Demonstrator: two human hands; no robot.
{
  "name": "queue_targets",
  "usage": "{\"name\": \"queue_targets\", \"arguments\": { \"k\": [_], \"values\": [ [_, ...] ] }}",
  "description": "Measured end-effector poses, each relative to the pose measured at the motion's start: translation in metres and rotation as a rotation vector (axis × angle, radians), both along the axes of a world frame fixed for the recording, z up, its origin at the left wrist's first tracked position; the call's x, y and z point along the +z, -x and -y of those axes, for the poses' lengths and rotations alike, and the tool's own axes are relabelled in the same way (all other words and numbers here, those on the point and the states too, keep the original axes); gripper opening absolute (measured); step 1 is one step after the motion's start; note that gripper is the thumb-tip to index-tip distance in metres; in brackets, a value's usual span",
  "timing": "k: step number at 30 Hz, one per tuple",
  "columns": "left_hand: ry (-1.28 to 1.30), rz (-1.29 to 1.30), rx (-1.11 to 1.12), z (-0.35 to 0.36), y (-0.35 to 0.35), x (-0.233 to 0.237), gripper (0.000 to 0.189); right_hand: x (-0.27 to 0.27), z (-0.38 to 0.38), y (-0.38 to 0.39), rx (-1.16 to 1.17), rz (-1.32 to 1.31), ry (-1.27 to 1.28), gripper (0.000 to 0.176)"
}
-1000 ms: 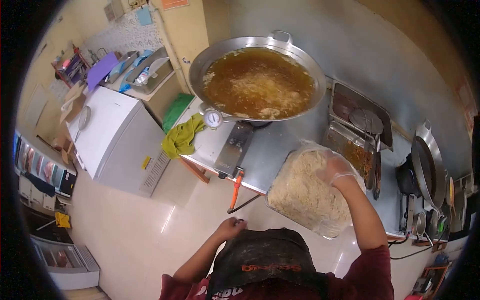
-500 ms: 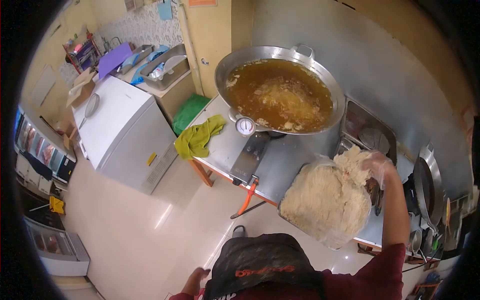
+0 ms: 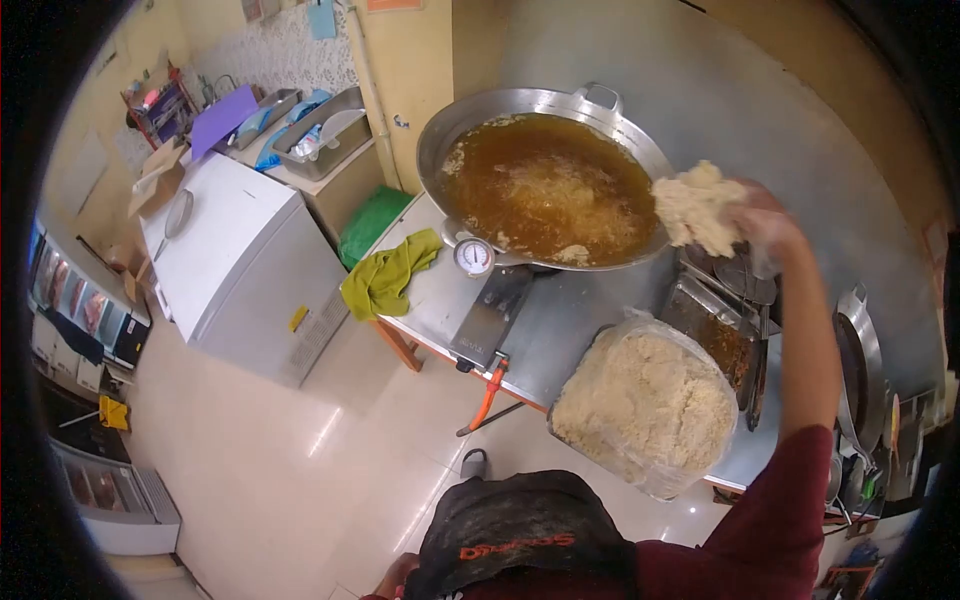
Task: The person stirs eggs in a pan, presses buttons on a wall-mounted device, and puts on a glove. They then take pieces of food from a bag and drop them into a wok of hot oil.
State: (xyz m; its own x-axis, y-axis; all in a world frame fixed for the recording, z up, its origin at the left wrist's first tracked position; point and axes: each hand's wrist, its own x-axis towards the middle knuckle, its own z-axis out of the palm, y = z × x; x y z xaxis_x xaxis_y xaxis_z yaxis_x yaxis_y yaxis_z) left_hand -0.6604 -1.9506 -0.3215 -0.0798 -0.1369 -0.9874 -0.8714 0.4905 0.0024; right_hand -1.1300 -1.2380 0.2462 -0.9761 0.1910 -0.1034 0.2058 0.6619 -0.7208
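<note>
My right hand (image 3: 762, 222), in a clear plastic glove, grips a large flat piece of food coated in pale flour (image 3: 700, 210). That piece is raised beside the right rim of a wide metal wok (image 3: 432, 165). Bubbling brown oil (image 3: 550, 190) fills much of the wok, and a dial thermometer (image 3: 474, 257) sits at its near rim. Below my right hand is a plastic-lined tub heaped with pale flour (image 3: 645, 395). Only a bit of my left hand (image 3: 400, 570) shows low beside the dark cap; its fingers are mostly hidden.
Left of the wok, a green cloth (image 3: 390, 275) hangs over the table corner. An orange hose (image 3: 487, 395) sticks out at the table's front edge. Metal trays (image 3: 715, 310) and another pan (image 3: 860, 360) stand at right. A white chest freezer (image 3: 235, 250) is on the left.
My right hand has lifted the coated piece from the flour tub up toward the wok's right rim. My left hand has drawn in closer to the cap.
</note>
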Motion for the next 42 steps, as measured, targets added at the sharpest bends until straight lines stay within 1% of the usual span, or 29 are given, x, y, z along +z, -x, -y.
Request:
{"name": "queue_targets", "arguments": {
  "k": [1, 2, 3, 4, 5, 6, 7, 10, 11, 13, 14, 17, 19, 20, 22, 24, 25, 27, 30, 33, 34, 36, 37, 38, 40, 41, 42],
  "values": [
    [0.012, -0.013, -0.011, -0.004, 0.009, -0.002, 0.046, 0.013, 0.057, 0.004, 0.03, -0.037, -0.216, 0.041],
    [0.035, -0.03, -0.024, -0.006, 0.019, -0.004, 0.045, 0.018, 0.096, 0.011, 0.071, 0.051, -0.352, 0.039],
    [0.052, -0.054, -0.024, -0.008, 0.027, -0.003, 0.045, 0.022, 0.117, 0.019, 0.113, 0.141, -0.489, 0.038],
    [0.045, -0.096, 0.001, -0.008, 0.035, 0.0, 0.045, 0.006, 0.105, 0.034, 0.178, 0.091, -0.453, 0.038],
    [-0.045, -0.183, 0.088, 0.0, 0.039, 0.005, 0.043, -0.028, 0.082, 0.06, 0.244, 0.041, -0.417, 0.039],
    [-0.145, -0.261, 0.179, 0.008, 0.042, 0.009, 0.042, -0.045, 0.068, 0.077, 0.285, 0.017, -0.476, 0.04],
    [-0.153, -0.354, 0.239, 0.008, 0.041, 0.02, 0.043, -0.061, 0.054, 0.093, 0.324, -0.009, -0.535, 0.042],
    [-0.129, -0.298, 0.274, 0.005, 0.033, 0.034, 0.044, -0.093, 0.011, 0.118, 0.324, -0.075, -0.973, 0.046],
    [-0.087, -0.225, 0.239, 0.005, 0.016, 0.021, 0.045, -0.108, -0.016, 0.126, 0.304, -0.147, -1.098, 0.047],
    [-0.004, -0.086, 0.155, 0.007, -0.016, -0.018, 0.046, -0.124, -0.033, 0.112, 0.24, -0.195, -1.205, 0.042],
    [0.017, -0.027, 0.116, 0.006, -0.025, -0.021, 0.046, -0.121, -0.03, 0.095, 0.193, -0.177, -1.192, 0.036],
    [-0.01, 0.006, 0.099, 0.003, -0.023, 0.003, 0.046, -0.084, 0.005, 0.027, 0.041, -0.143, -1.162, 0.024],
    [-0.016, -0.002, 0.074, 0.001, -0.014, 0.009, 0.046, -0.085, 0.033, -0.063, 0.049, -0.165, -0.901, 0.023],
    [-0.022, -0.006, 0.059, 0.0, -0.01, 0.011, 0.046, -0.108, 0.03, -0.083, 0.034, 0.217, -0.973, 0.034],
    [-0.021, -0.014, 0.016, 0.004, 0.003, 0.011, 0.046, -0.124, 0.065, -0.127, 0.232, 0.506, -0.933, 0.05],
    [-0.014, -0.024, -0.036, 0.01, 0.023, 0.006, 0.046, -0.182, 0.068, -0.145, 0.093, 0.355, -0.707, 0.063],
    [-0.006, -0.025, -0.066, 0.014, 0.032, 0.002, 0.046, -0.206, 0.069, -0.144, -0.019, 0.315, -0.695, 0.063],
    [0.023, -0.037, -0.15, 0.032, 0.058, -0.019, 0.046, -0.238, 0.079, -0.141, -0.238, 0.235, -0.668, 0.065],
    [0.073, -0.124, -0.254, 0.049, 0.121, -0.044, 0.046, -0.235, 0.1, -0.139, -0.453, 0.301, -0.508, 0.067],
    [0.077, -0.235, -0.238, 0.027, 0.196, 0.001, 0.047, -0.233, 0.126, -0.152, -0.464, 0.125, -0.437, 0.071],
    [0.066, -0.254, -0.25, 0.018, 0.212, 0.013, 0.047, -0.228, 0.124, -0.161, -0.421, 0.049, -0.349, 0.071],
    [0.032, -0.291, -0.266, 0.005, 0.226, 0.029, 0.048, -0.216, 0.12, -0.175, -0.322, -0.115, -0.18, 0.071],
    [0.011, -0.308, -0.27, -0.001, 0.23, 0.035, 0.048, -0.221, 0.11, -0.181, -0.325, -0.117, -0.138, 0.069],
    [-0.01, -0.323, -0.268, -0.006, 0.229, 0.04, 0.048, -0.229, 0.094, -0.189, -0.321, -0.117, -0.096, 0.068],
    [-0.186, -0.463, -0.197, -0.003, 0.204, 0.043, 0.048, -0.225, 0.083, -0.2, -0.302, 0.047, -0.144, 0.064],
    [-0.105, -0.337, -0.255, -0.003, 0.198, 0.027, 0.047, -0.209, 0.086, -0.207, -0.286, 0.21, -0.233, 0.062],
    [-0.033, -0.206, -0.318, -0.002, 0.191, 0.009, 0.046, -0.206, 0.08, -0.209, -0.235, 0.292, -0.36, 0.058]
  ]
}}
